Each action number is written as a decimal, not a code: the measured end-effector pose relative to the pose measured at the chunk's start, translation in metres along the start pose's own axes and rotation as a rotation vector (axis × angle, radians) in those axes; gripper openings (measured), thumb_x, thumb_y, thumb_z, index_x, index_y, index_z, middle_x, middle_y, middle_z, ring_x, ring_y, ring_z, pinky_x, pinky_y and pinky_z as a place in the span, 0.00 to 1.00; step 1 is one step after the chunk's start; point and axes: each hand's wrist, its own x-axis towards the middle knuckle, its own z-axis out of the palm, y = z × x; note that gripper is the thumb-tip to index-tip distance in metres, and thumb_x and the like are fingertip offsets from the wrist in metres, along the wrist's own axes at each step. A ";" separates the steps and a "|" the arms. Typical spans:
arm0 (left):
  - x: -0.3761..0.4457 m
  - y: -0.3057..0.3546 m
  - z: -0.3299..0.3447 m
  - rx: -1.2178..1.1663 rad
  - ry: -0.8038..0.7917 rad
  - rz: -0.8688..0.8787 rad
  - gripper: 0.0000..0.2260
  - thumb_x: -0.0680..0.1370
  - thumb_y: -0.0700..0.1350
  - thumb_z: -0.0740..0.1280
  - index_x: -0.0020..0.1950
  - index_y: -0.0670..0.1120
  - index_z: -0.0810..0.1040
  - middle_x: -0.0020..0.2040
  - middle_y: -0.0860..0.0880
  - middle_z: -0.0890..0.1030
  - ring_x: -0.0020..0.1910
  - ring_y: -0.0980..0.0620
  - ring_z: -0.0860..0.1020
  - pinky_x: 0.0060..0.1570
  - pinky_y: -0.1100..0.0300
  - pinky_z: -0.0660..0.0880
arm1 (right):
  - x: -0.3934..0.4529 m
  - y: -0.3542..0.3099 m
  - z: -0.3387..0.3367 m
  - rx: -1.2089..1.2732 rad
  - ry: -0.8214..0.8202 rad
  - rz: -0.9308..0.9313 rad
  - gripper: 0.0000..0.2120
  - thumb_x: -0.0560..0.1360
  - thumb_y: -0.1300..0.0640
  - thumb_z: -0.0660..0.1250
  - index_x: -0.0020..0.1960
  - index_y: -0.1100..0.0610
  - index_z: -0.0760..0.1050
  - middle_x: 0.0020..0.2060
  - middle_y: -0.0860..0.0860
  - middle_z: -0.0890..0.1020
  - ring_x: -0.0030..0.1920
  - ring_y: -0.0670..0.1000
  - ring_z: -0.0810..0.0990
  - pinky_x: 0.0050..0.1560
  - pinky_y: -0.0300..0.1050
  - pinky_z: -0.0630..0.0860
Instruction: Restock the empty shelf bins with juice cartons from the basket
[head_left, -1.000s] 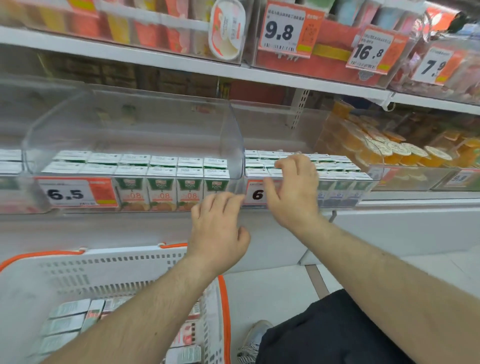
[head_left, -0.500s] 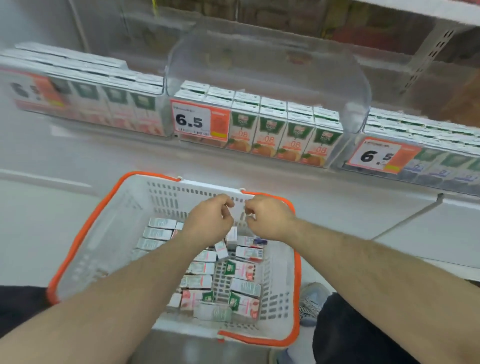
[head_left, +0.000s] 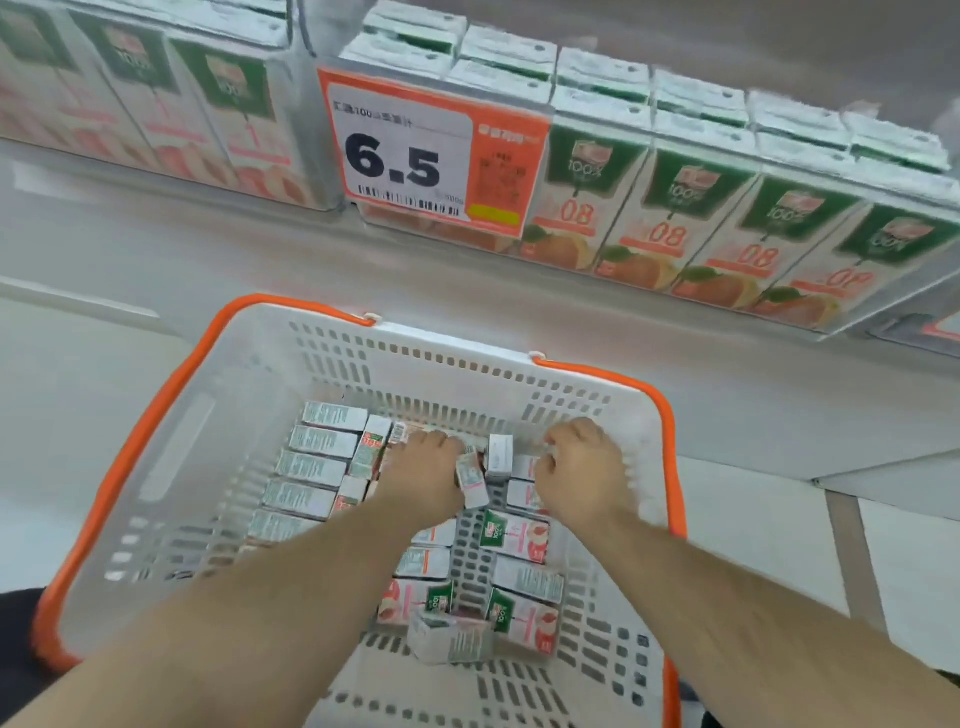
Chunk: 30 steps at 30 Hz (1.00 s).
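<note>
Change: both hands have dropped from above the basket (head_left: 171, 415) rim to its floor.
Left hand (head_left: 423, 475): fingers curled down on a juice carton (head_left: 471, 480) at basket centre.
Right hand (head_left: 582, 470): fingers curled among cartons; what it grips cannot be told.
Loose cartons (head_left: 311, 470): lying across basket floor.
Shelf bin (head_left: 675, 171): above basket, filled with upright cartons, price tag (head_left: 415, 150) 6.5.

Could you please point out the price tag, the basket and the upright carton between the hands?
price tag (head_left: 410, 156): head view, on the white panel with the printed 6.5.
basket (head_left: 431, 358): head view, on its far perforated wall.
upright carton (head_left: 500, 457): head view, on its white face.
</note>
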 end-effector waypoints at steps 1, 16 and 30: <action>0.008 0.001 0.006 0.046 -0.005 0.024 0.28 0.73 0.52 0.68 0.71 0.49 0.65 0.70 0.48 0.69 0.70 0.45 0.65 0.68 0.48 0.64 | 0.002 0.001 0.004 -0.005 0.046 0.032 0.16 0.74 0.59 0.64 0.61 0.57 0.77 0.58 0.54 0.77 0.58 0.55 0.74 0.62 0.48 0.69; 0.005 -0.007 0.002 -1.096 -0.063 -0.264 0.23 0.64 0.48 0.73 0.58 0.49 0.76 0.58 0.46 0.74 0.50 0.50 0.75 0.51 0.59 0.73 | 0.013 0.010 -0.001 -0.430 -0.217 -0.027 0.26 0.74 0.66 0.64 0.70 0.55 0.65 0.65 0.57 0.70 0.64 0.57 0.70 0.70 0.52 0.66; -0.084 0.016 -0.143 -1.909 -0.135 -0.418 0.29 0.77 0.67 0.56 0.52 0.42 0.81 0.45 0.38 0.84 0.40 0.41 0.83 0.33 0.50 0.80 | -0.026 -0.040 -0.156 0.806 -0.369 0.286 0.09 0.70 0.65 0.72 0.50 0.59 0.78 0.44 0.56 0.84 0.40 0.53 0.83 0.37 0.45 0.82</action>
